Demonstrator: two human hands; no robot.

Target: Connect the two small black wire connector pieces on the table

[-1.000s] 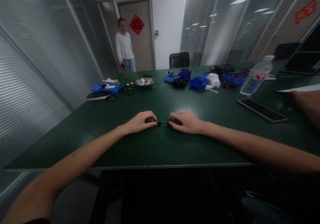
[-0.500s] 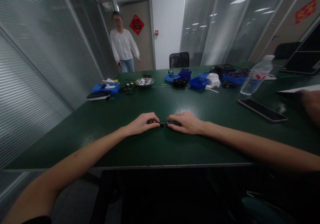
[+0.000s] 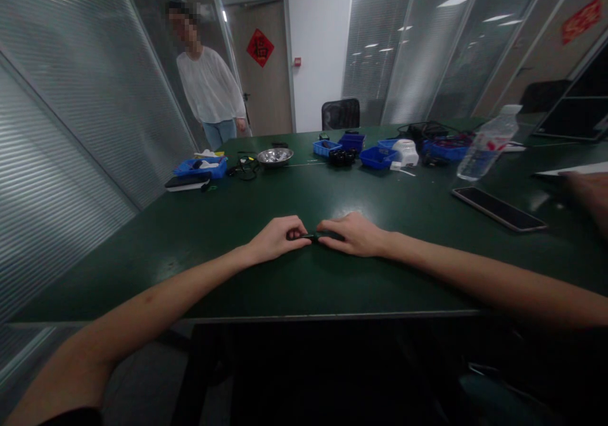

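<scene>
Over the green table (image 3: pixel 294 287) my two hands face each other, close together. My left hand (image 3: pixel 276 238) pinches a small, slim dark piece (image 3: pixel 308 236) between thumb and curled fingers. From the other side, my right hand (image 3: pixel 357 235) has its thumb and fingers around another small dark piece, mostly hidden inside the grip. The facing ends meet or nearly meet between the fingertips; I cannot tell whether they are joined. Both pieces are too small and dark to name.
Farther back are a metal bowl (image 3: pixel 275 156), blue trays (image 3: pixel 377 157), and cables. To the right are a phone (image 3: pixel 498 209), a plastic bottle (image 3: pixel 489 144) and another person's hand (image 3: pixel 591 192). A person in white (image 3: pixel 211 87) stands beyond the table.
My left hand has moved slightly right, closing the small gap between the two dark pieces. My right hand has barely moved. The person in white has moved left and nearer.
</scene>
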